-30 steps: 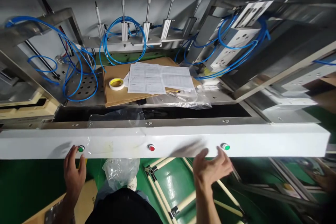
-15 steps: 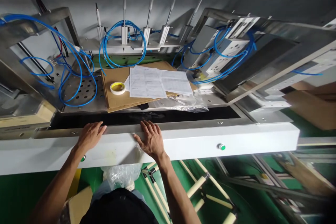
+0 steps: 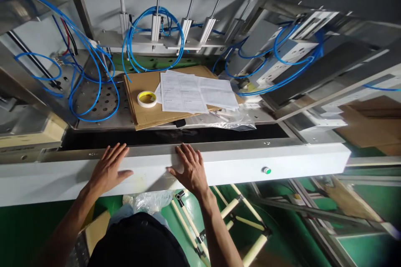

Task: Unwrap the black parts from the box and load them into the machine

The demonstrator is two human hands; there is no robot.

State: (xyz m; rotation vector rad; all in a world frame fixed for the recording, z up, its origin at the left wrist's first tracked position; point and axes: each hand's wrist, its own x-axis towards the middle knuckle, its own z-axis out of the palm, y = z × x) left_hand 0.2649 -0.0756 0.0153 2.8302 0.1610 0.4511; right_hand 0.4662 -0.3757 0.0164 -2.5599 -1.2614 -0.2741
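Observation:
My left hand point(image 3: 109, 170) lies flat on the white front beam point(image 3: 232, 167) of a machine, fingers spread and tips on the metal strip behind it. To its right, my right hand point(image 3: 191, 169) rests on the same beam, fingers stretched forward and thumb apart. Neither hand holds anything. Beyond a dark slot point(image 3: 213, 134), a cardboard sheet point(image 3: 140, 119) bears a roll of yellow-cored tape point(image 3: 147, 99) and several printed papers point(image 3: 183, 94). A crumpled clear plastic bag point(image 3: 241, 122) lies by the cardboard's right edge.
Blue air tubes point(image 3: 100, 79) loop at the left, with another coil point(image 3: 181, 37) by upright cylinders point(image 3: 156, 27). A green button point(image 3: 266, 170) sits on the beam's right part. Below are cream pipe frames point(image 3: 232, 208) and a plastic bag point(image 3: 150, 201) on green floor. Cardboard point(image 3: 372, 123) stands right.
My left hand has turned and opened its thumb out to the side, covering less of the metal strip. The view has shifted; my right hand still rests on the beam.

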